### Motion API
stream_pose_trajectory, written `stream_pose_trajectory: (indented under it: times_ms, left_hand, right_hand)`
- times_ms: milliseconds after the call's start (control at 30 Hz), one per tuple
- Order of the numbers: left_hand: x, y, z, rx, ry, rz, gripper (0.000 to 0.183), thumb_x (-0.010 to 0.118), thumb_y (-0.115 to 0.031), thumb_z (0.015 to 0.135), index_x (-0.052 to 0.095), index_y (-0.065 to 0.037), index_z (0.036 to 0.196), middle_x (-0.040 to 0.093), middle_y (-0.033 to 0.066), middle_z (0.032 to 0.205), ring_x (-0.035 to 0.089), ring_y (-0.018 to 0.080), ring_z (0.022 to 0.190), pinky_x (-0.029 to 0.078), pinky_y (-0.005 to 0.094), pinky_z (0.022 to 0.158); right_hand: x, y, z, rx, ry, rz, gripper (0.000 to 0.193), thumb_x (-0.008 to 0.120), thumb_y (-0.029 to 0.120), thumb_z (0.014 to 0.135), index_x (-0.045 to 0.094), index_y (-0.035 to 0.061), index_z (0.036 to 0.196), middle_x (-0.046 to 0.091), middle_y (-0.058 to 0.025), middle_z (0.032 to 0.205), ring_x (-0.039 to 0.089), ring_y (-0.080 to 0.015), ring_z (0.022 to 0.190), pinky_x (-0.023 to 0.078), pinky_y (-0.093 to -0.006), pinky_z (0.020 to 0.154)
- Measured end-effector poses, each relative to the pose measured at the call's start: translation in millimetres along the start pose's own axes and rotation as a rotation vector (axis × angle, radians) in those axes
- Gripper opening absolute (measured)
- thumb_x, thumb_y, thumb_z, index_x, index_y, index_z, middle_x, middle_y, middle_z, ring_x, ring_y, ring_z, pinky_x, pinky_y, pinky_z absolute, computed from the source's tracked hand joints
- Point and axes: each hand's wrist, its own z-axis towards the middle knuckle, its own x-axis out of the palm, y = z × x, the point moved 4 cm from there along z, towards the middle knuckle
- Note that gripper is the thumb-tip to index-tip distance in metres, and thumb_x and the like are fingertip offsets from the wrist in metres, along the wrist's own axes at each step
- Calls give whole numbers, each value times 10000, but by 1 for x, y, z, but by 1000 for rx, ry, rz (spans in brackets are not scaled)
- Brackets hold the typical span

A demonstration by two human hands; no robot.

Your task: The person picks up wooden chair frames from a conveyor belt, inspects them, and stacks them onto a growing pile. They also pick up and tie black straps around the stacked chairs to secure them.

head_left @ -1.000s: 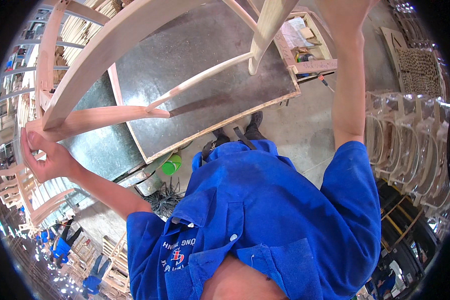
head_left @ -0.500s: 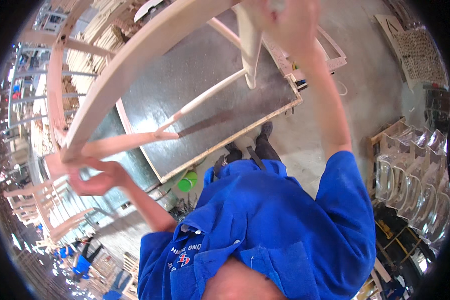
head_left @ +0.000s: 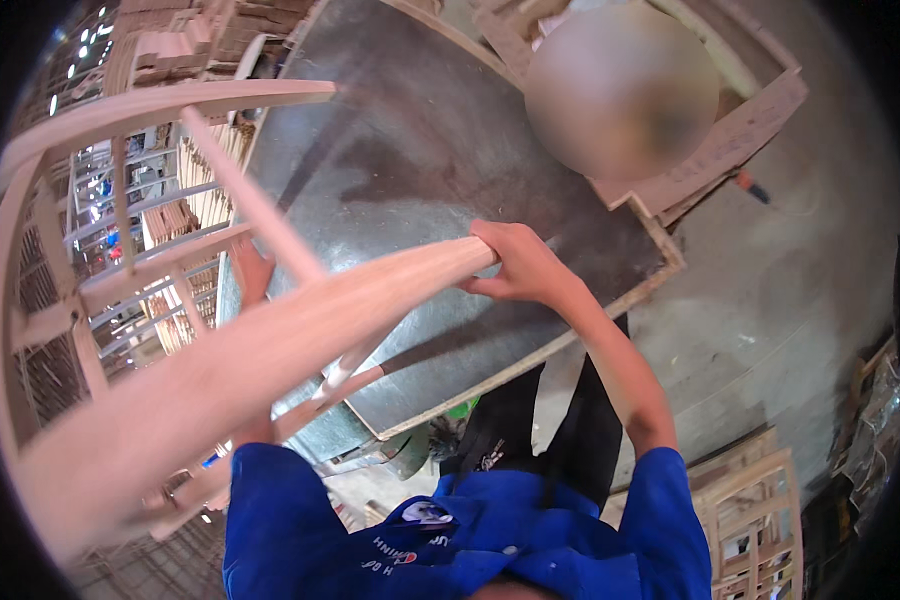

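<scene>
A pale wooden chair frame [head_left: 270, 345] with curved legs and thin rails is held up at a tilt over the left part of the table. Around the tapered end of its nearest leg, my right hand [head_left: 525, 265] is closed, thumb below and fingers on top. My left hand [head_left: 251, 272] is farther left, behind that leg, at the end of a crosswise rail [head_left: 170, 262]. It appears closed on the frame, though its fingers are partly hidden. The left forearm passes behind the wood.
A dark-topped worktable [head_left: 440, 180] with a raised wooden edge lies under the frame. Wooden panels [head_left: 715, 165] stand at its far right, partly covered by a blurred patch. Stacked wood [head_left: 185, 40] fills the far left. A slatted wooden frame [head_left: 755, 510] is at lower right.
The chair frame has been turned and lowered over the table. My right hand has come down from the top to a leg end; my left hand has moved up behind the frame.
</scene>
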Motion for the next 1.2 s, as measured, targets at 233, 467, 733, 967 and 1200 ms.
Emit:
stream_pose_trajectory:
  times_ms: [233,467,733,967,1200]
  left_hand:
    - [65,22,141,-78,840,721,653,792,-314,589,584,-48,1147,578,153,1200,546,291,1128,478,413,896]
    - [123,57,138,-347,1089,459,453,788,-219,586,659,12,954,673,157,906,662,268,801,536,400,713]
    - [134,54,136,-245,787,698,300,723,-183,632,700,-76,912,692,112,910,678,272,839,539,379,734]
    - [122,34,125,-261,617,721,255,679,-195,670,695,-116,913,687,96,946,661,281,921,532,381,774]
    - [114,25,119,-252,610,701,238,663,-173,671,692,-101,896,684,113,937,658,279,925,530,380,774]
  right_hand:
    - [18,-42,16,-76,5,123,296,699,230,624,468,88,744,545,-103,614,555,-350,611,420,-415,531]
    - [18,-51,21,-173,-42,173,313,668,243,757,414,86,662,464,-84,534,522,-291,490,381,-374,418]
    - [22,-51,26,-286,-273,149,243,668,43,594,430,87,583,418,-43,487,439,-209,371,355,-299,351]
    - [24,-53,26,-296,-307,151,262,636,-33,558,400,80,573,440,-25,496,409,-161,362,346,-253,357]
    - [26,-56,24,-324,-287,167,254,635,-39,565,408,72,581,459,-16,502,418,-147,368,361,-244,368]
